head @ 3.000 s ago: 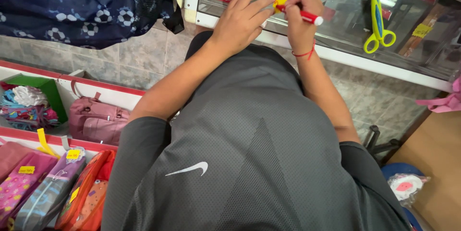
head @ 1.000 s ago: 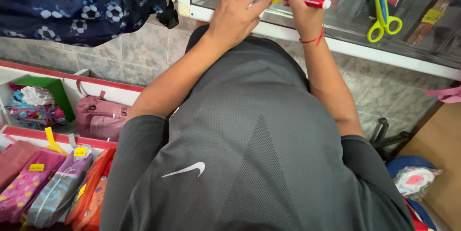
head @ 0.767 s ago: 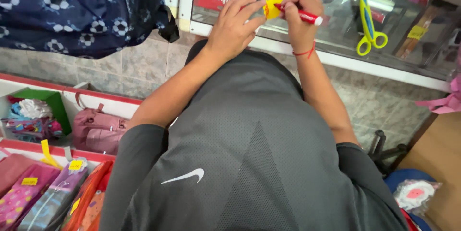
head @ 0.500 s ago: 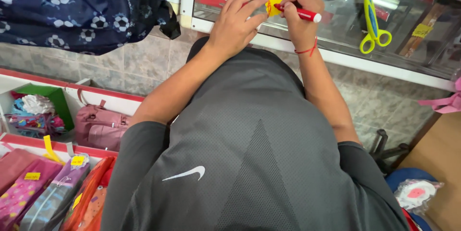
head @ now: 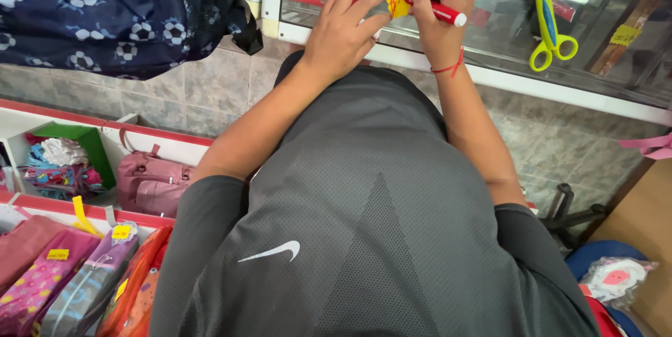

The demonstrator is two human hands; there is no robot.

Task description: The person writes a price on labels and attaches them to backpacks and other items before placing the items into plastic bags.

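Gripping red marker (head: pixel 435 9) — right hand (head: pixel 442 11), left hand (head: pixel 341 29) pinning yellow tag (head: pixel 400 1)

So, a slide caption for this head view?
Right hand writes with red marker on yellow tag steadied by left hand.

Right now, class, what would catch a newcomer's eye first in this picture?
At top centre, the right hand holds a red marker to a yellow tag steadied by the left hand on a glass counter. Yellow scissors lie to the right; pencil cases sit at lower left.
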